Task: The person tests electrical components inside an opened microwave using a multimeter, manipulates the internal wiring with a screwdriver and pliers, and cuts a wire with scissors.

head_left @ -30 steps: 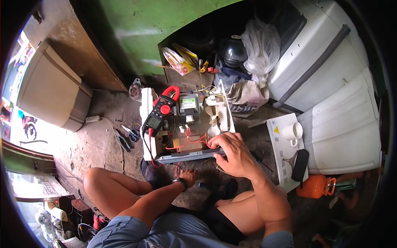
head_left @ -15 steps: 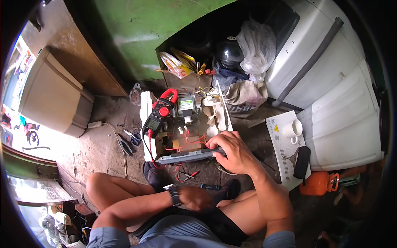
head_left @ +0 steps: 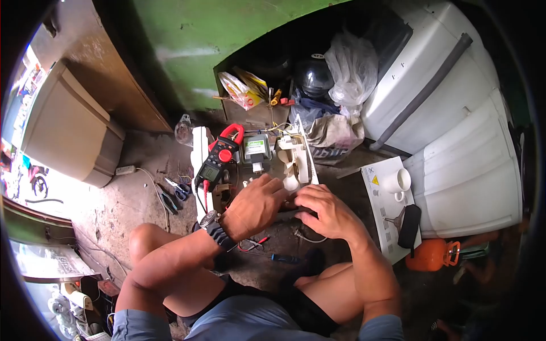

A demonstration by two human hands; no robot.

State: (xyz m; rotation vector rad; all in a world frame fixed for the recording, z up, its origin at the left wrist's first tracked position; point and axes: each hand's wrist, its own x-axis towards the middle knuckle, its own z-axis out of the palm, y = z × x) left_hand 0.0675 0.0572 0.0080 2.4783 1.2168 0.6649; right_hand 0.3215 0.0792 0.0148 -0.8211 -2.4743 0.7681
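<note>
An opened appliance with a white casing [head_left: 200, 149] stands on the floor, its inner parts exposed. Over its front edge is my left hand [head_left: 257, 206], fingers bent toward the right; what they hold, if anything, is hidden. My right hand [head_left: 325, 211] is at the front right corner, its fingers curled over the edge close to my left fingertips. A red and black clamp meter [head_left: 217, 158] leans on the casing's left part, its red lead hanging down. Behind my hands are a labelled metal part [head_left: 256, 149] and a white fan [head_left: 290, 165].
Pliers [head_left: 169, 203] and scissors [head_left: 180, 188] lie left of the appliance. A screwdriver [head_left: 284, 258] and a red probe [head_left: 263, 241] are on the floor near my feet. At right, a white panel [head_left: 378, 213] bears a mug [head_left: 398, 181] and black case [head_left: 409, 227], near an orange tank [head_left: 430, 256].
My left hand has moved from low near my legs up to the appliance's front edge, beside my right hand. My right hand has stayed at the corner.
</note>
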